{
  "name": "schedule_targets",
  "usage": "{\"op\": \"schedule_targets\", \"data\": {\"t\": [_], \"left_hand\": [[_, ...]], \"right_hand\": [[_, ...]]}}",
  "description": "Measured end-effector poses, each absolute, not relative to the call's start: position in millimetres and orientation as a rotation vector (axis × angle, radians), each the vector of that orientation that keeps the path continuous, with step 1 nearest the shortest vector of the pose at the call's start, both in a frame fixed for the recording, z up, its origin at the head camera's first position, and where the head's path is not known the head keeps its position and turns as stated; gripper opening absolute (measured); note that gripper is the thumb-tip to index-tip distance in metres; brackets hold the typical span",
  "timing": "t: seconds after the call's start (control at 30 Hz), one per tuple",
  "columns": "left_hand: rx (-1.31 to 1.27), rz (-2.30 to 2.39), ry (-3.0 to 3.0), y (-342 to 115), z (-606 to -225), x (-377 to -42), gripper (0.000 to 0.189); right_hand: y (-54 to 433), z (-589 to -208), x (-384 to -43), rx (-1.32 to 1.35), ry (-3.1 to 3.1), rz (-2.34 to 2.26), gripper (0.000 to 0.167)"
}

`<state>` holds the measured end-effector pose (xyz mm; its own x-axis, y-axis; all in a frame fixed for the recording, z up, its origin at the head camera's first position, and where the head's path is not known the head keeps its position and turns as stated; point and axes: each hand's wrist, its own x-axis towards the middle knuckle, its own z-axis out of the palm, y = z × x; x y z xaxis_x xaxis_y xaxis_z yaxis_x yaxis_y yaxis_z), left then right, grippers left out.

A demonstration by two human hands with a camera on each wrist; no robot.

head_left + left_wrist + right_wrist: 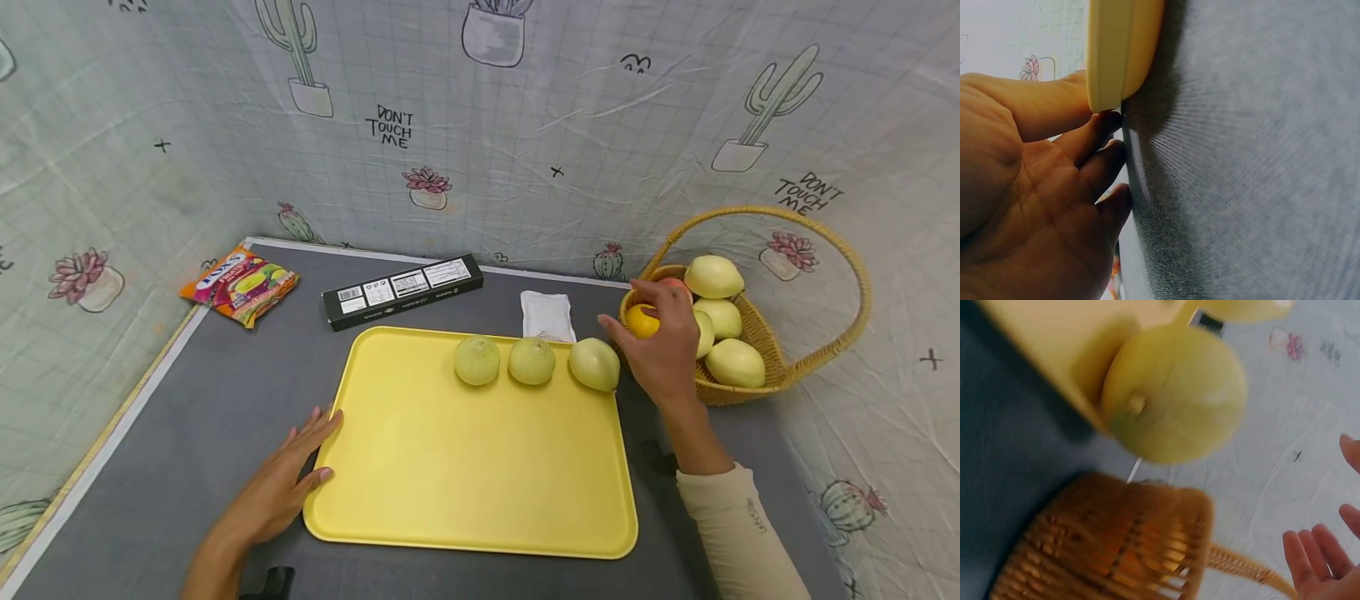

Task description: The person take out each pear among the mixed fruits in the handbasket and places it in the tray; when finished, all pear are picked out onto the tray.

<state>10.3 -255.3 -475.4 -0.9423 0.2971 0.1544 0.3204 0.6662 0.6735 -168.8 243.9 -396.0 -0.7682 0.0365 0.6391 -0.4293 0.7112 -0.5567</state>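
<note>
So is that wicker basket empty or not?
Not empty: in the head view, pale green fruits and an orange-yellow one show inside the basket.

The tray [465, 467] at the left fingers [318, 431] is plain yellow and the table [187, 400] around it dark grey; well beyond these fingers are an orange, magenta and green patterned bag [242, 286] and a black box [405, 293] with white labels. Near the right fingers [656, 293] are a golden-yellow fruit [641, 322] and a tan, woven-patterned basket [861, 308], with pale yellow-green fruits [594, 365] to either side and a white packet [546, 316] leftward. Behind both sets of fingers, pale grey cloth [525, 125] carries a faint grid, grey-green cacti, pink succulents and black lettering.
</note>
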Motion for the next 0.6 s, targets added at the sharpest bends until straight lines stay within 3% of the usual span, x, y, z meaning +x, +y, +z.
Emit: {"op": "schedule_targets", "data": {"t": [0.6], "left_hand": [[-0.536,-1.137,-2.823,-256,-476,11,0.075]], "right_hand": [[281,-402,-201,-0.056,-2.112,0.945,0.069]]}}
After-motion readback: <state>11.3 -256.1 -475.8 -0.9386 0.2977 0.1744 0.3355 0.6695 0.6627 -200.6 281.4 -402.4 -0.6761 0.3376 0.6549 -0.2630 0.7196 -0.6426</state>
